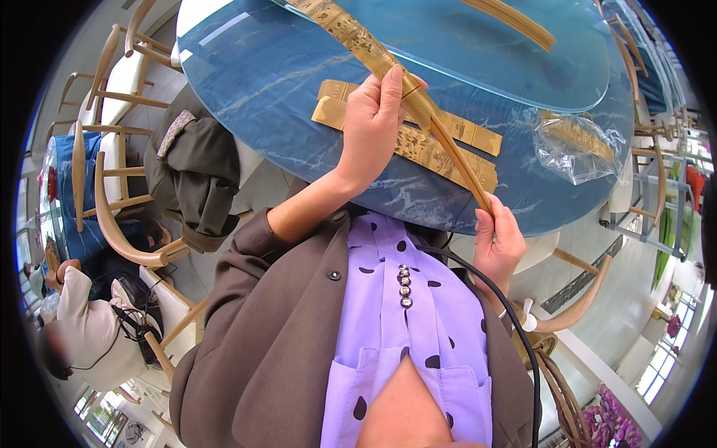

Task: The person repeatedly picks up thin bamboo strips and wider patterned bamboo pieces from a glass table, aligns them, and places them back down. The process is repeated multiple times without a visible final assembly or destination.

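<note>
A long gold paper strip (pixel 347 31) with dark print slants across the table's near side. My left hand (pixel 376 123) is closed round its lower part, thumb on top. From there a narrow golden-brown length (pixel 457 163) runs down to my right hand (pixel 499 235), which pinches its end; I cannot tell whether it is folded paper or thin sticks. Beneath my hands, flat printed gold strips (pixel 448 164) lie on the blue marbled tabletop (pixel 276 104), partly covered by my left hand. Both hands are just above the table's near edge.
Farther off, a bundle of gold strips (pixel 515 22) rests on a raised glass disc (pixel 567 75). A clear plastic bag (pixel 575 145) with gold strips inside lies right. A dark coat (pixel 198 168) drapes a chair at left. A black cable (pixel 515 313) hangs by my right arm.
</note>
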Motion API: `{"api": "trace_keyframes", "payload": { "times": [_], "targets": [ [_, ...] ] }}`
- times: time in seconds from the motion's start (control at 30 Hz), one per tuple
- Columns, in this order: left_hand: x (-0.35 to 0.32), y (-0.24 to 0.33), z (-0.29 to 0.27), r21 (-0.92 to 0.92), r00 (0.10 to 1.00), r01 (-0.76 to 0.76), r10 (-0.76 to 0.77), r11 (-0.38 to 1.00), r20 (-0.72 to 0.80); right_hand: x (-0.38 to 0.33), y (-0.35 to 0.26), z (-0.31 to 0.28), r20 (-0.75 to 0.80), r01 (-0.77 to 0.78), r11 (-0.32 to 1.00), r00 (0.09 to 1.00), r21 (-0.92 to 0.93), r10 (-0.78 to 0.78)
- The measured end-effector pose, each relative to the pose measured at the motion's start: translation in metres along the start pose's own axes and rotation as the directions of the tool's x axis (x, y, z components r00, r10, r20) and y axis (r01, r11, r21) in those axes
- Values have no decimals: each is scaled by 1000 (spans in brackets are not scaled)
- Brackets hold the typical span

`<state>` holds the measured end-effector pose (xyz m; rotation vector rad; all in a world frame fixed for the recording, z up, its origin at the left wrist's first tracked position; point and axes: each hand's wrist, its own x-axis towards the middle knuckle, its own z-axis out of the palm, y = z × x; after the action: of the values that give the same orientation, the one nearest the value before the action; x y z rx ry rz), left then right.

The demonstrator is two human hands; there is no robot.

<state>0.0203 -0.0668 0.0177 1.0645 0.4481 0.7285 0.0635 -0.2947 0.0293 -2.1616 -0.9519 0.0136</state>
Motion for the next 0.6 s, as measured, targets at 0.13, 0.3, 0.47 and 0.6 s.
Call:
{"api": "trace_keyframes", "payload": {
  "times": [0.13, 0.3, 0.47, 0.6],
  "targets": [
    [-6, -10, 3, 61, 999, 11, -13, 998, 32, 1, 0, 9, -15, 14, 1000, 1000, 3, -14],
    [2, 0, -1, 14, 998, 18, -19, 1000, 68, -1, -1, 7, 16, -90, 988, 996, 122, 88],
    [6, 2, -1, 71, 997, -68, 70, 995, -25, -4, -4, 9, 9, -97, 990, 995, 104, 97],
    [-1, -5, 4, 100, 999, -46, 46, 994, 4, -2, -8, 10, 3, -93, 991, 996, 97, 94]
  ]
}}
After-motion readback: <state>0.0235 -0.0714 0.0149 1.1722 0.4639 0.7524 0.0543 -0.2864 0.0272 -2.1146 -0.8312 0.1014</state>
